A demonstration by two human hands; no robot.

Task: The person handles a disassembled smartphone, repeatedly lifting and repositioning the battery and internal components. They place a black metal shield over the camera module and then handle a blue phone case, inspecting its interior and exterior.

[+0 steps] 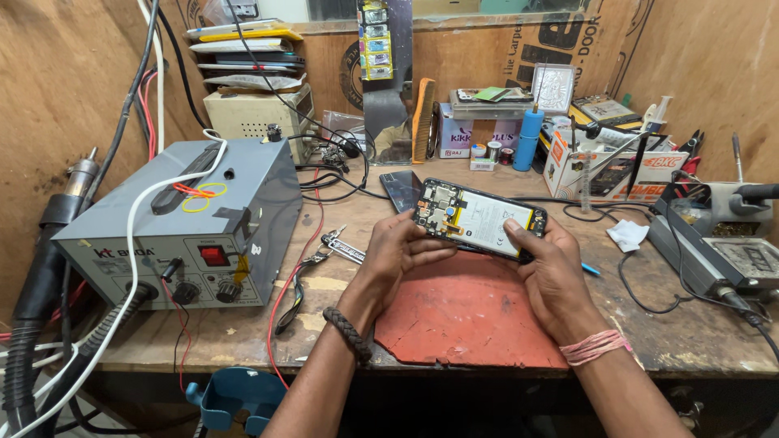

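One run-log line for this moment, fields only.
left hand: holds opened phone | right hand: holds same phone, thumb on battery | below: red mat | left: grey station

one opened phone [479, 220], two hands [399, 253]

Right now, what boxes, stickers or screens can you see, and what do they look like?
Opened phone: held in both hands, black frame, white battery label.
Dark phone screen: flat on the bench behind it, black.
White-and-orange box: back right, long.
White-and-purple box: back middle.
Strip of yellow-green packets: hanging on the back wall.
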